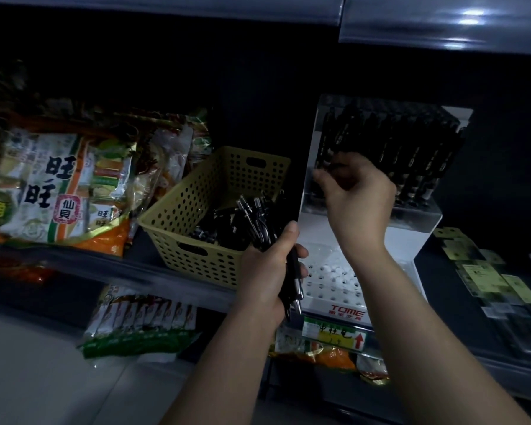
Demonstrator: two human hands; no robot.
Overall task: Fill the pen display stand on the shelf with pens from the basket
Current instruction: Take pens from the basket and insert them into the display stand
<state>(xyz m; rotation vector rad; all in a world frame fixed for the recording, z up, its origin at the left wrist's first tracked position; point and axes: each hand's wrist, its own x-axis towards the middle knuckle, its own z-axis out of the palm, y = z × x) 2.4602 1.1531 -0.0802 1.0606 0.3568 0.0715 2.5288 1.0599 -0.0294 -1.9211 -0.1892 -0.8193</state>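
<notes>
A white tiered pen display stand (pixel 417 237) sits on the shelf, right of centre. Its upper tier holds several black pens (pixel 411 148) upright; its lower tier (pixel 334 277) shows rows of empty holes. A yellow perforated basket (pixel 178 216) stands to its left with black pens (pixel 221 228) inside. My left hand (pixel 267 277) grips a bunch of black pens (pixel 292 265) in front of the basket's right corner. My right hand (pixel 356 191) is raised at the left end of the upper tier, fingers pinching a black pen (pixel 328 142) there.
Snack bags (pixel 59 185) fill the shelf to the left of the basket. More packets (pixel 141 323) lie on the lower shelf. Small dark and gold packs (pixel 485 271) lie right of the stand. A price label (pixel 334 334) is below the stand. The upper shelf edge (pixel 442 26) overhangs.
</notes>
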